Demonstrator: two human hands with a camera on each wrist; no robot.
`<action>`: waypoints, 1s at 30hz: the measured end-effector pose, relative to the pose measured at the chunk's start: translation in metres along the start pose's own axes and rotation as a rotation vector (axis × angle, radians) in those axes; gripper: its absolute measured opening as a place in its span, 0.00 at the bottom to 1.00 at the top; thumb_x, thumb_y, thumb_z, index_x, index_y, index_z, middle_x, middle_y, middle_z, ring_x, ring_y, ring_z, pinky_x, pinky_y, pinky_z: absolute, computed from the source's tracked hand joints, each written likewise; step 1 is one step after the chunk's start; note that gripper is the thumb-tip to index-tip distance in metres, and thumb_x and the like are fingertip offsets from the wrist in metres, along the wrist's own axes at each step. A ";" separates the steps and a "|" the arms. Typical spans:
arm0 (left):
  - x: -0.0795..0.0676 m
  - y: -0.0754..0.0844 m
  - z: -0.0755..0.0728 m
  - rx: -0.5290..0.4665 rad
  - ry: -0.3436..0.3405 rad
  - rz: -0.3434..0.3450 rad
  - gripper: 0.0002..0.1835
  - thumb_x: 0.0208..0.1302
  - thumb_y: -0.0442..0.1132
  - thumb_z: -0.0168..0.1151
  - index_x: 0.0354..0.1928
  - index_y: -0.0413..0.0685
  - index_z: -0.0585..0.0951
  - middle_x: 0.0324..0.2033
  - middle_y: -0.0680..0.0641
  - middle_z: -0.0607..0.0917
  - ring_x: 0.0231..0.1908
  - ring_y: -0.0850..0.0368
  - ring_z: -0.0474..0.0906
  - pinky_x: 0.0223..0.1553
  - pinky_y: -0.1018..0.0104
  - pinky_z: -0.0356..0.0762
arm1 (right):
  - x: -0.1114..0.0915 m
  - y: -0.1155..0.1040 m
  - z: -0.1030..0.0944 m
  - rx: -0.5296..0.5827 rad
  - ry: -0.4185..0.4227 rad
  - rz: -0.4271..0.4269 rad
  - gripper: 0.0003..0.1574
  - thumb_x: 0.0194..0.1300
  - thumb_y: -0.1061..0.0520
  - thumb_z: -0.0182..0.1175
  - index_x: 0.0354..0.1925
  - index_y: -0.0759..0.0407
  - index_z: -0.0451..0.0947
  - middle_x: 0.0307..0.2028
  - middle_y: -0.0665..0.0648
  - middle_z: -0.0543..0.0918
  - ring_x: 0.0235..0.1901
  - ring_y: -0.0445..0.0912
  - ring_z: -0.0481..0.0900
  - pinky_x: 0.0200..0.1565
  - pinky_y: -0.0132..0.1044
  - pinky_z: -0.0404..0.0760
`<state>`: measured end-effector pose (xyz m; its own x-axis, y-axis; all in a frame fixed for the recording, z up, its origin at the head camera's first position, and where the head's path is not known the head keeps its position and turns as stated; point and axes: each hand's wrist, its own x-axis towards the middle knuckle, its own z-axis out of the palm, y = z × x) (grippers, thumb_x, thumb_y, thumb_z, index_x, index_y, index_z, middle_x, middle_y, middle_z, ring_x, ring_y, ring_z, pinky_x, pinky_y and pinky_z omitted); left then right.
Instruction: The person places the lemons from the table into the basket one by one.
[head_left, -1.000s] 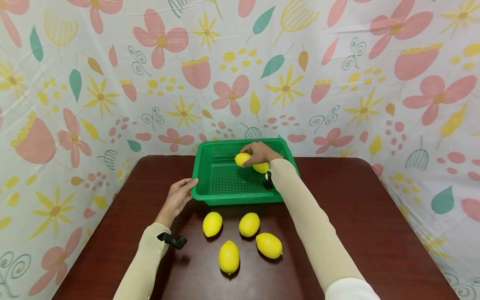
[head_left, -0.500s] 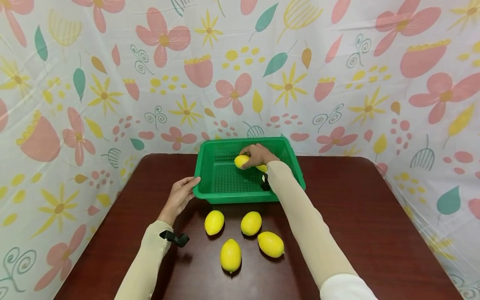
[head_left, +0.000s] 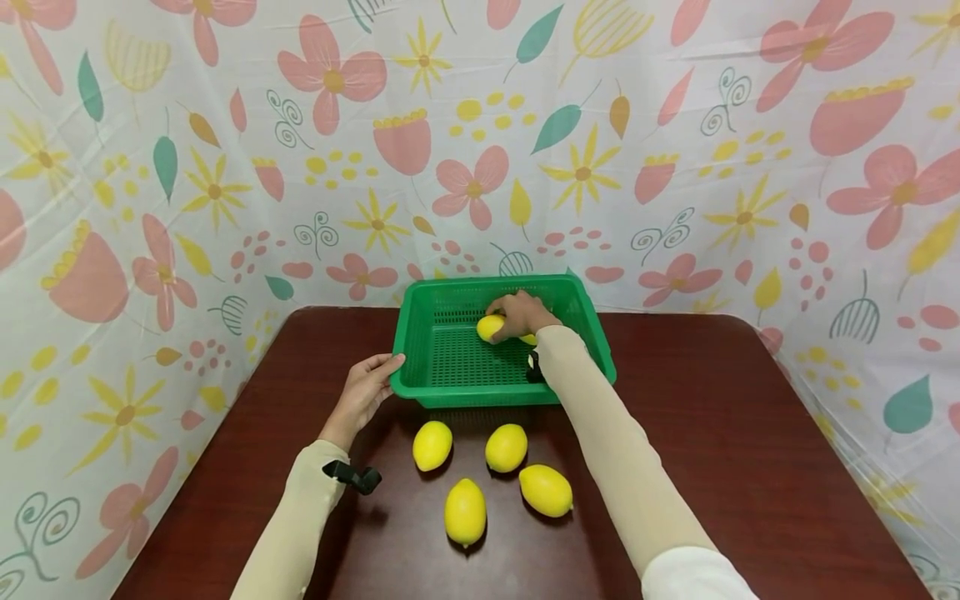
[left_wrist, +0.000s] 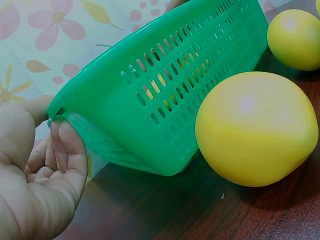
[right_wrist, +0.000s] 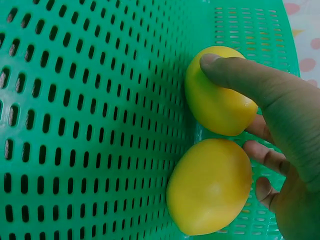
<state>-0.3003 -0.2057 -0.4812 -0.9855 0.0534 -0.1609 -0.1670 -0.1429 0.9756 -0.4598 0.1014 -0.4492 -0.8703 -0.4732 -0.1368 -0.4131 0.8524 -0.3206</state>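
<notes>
Right hand [head_left: 521, 314] is down inside the green basket [head_left: 472, 395], thumb and fingers pinching the held lemon [head_left: 490, 327]. Second lemon [right_wrist: 210, 187] sits just right of it in the basket, mostly under the hand from where I stand. Fingertips are right beside that one; can't tell if they touch it. Left hand [head_left: 367, 385] grips the basket's left rim by the near corner, thumb over, fingers under. Reads as bracing.

Step in hand, my read: placing one lemon in the basket. Looks like a set-down, but these views don't prove in versus out. Also can't tell if the basket floor carries the held lemon's weight.

On the table [head_left: 712, 417], near side of the basket, untouched: left lemon [head_left: 432, 446] and middle lemon [head_left: 506, 448] next to the near wall, right lemon [head_left: 545, 491] just beside the middle one, near lemon [head_left: 465, 512] closest to the person.

Next move, if this is loading: seat the lemon low, relax the fingers, lift clear without knocking its neighbour, then go for one on the near side. Left hand should pin the rim meanwhile. Risk: a high release could let it roll.
</notes>
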 end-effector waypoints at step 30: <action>-0.002 -0.002 0.002 -0.060 -0.006 -0.004 0.31 0.72 0.47 0.66 0.64 0.29 0.71 0.41 0.48 0.86 0.39 0.60 0.84 0.43 0.69 0.83 | -0.153 -0.044 -0.067 0.130 0.326 -0.111 0.31 0.69 0.38 0.65 0.61 0.54 0.81 0.48 0.59 0.88 0.47 0.54 0.84 0.49 0.53 0.81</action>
<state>-0.2975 -0.2032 -0.4823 -0.9847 0.0597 -0.1637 -0.1725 -0.2021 0.9641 -0.3270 0.1515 -0.3511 -0.8704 -0.4477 0.2048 -0.4906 0.7545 -0.4358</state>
